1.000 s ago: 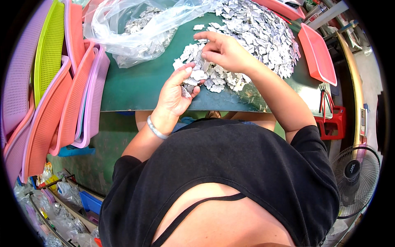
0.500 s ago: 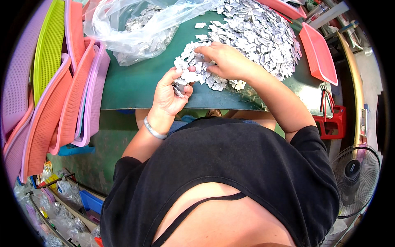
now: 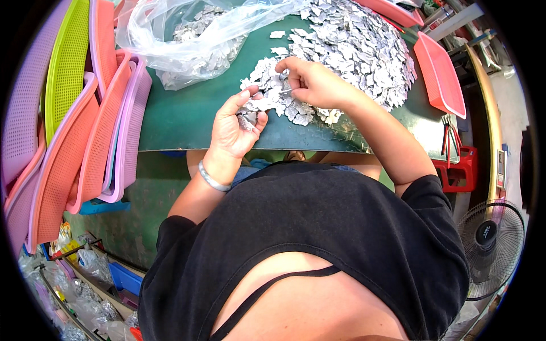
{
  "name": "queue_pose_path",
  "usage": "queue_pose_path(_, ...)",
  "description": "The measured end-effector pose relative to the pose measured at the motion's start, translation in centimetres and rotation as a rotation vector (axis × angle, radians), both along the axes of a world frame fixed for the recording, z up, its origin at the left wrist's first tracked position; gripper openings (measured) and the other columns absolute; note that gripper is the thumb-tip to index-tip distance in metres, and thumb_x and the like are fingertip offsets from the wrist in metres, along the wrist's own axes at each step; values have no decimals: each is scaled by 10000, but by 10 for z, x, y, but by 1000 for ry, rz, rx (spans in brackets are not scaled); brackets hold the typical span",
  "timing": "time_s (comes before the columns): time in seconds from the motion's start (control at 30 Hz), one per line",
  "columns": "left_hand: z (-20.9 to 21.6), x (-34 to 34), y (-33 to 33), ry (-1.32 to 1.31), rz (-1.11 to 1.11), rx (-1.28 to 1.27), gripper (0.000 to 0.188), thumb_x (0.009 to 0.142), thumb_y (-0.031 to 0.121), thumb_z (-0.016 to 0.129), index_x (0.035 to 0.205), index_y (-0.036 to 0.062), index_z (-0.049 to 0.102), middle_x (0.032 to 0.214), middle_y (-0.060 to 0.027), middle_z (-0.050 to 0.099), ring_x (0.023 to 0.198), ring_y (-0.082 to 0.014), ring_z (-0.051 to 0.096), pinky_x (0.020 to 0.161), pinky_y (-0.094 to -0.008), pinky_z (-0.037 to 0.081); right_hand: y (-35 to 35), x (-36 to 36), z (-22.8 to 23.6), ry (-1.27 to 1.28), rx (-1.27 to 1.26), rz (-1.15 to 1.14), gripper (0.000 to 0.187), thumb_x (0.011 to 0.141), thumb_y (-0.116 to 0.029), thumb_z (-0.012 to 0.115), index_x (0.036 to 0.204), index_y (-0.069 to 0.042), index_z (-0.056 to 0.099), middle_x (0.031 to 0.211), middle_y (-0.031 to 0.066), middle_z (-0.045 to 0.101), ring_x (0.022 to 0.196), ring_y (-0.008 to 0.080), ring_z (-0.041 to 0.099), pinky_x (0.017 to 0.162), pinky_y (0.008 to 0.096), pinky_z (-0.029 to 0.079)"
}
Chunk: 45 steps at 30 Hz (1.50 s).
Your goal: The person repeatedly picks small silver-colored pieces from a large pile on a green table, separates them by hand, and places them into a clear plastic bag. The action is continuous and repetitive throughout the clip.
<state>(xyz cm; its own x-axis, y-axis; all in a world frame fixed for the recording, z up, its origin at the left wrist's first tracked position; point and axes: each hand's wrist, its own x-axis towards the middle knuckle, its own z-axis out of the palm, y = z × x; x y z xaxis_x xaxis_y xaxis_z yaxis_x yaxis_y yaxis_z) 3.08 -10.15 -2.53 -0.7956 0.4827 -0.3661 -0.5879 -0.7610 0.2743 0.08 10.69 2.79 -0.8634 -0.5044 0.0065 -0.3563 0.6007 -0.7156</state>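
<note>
My left hand (image 3: 230,126) curls round flat grey pieces (image 3: 247,120) at eleven o'clock; my right hand (image 3: 318,85) is at one, grip unclear. If that left curl loosens, they could slide out. Top piece (image 3: 260,104) seems to lie nine-to-three, no clear front. Pile (image 3: 364,54) beyond, one o'clock.

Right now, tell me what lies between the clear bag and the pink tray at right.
Between bag and tray, the head view shows green table and heaped grey pieces, the right hand over some.
</note>
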Motion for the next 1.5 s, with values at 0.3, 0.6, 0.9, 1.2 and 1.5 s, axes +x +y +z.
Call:
queue_pose_path(0.3,5,4,10,0,-23,-14,162,822,155,595,941,46,581,856,-71,592,778,-179,589,585,-270,519,-27,21,11,537,-101,180,403,689,36,561,1084,-30,513,775,105,567,774,277,569,691,375,460)
queue_pose_path(0.6,9,7,0,108,6,-191,209,796,43,570,999,48,521,885,-97,571,772,-226,594,639,-308,521,-15,1,-6,493,10,207,506,658,20,620,1144,-55,504,852,95,565,818,259,549,727,350,457)
queue_pose_path(0.9,13,11,-3,158,33,-215,265,780,11,564,1037,9,501,934,-120,575,790,-241,599,673,-345,530,-21,5,-15,596,97,214,417,709,-22,600,1116,-46,512,768,102,559,725,267,554,654,347,467)
queue_pose_path(1.2,14,11,-6,162,31,-283,297,774,10,565,1062,-1,496,926,-122,574,759,-217,595,650,-325,522,-20,2,-7,291,5,14,395,752,-9,568,1139,-37,495,793,66,622,741,197,597,670,296,477)
queue_pose_path(1.5,11,9,-18,131,41,-296,295,791,35,541,1084,21,502,890,-116,566,760,-202,585,625,-286,527,-35,12,-10,647,386,257,376,728,-80,523,1100,-32,496,754,81,594,803,246,581,690,355,469)
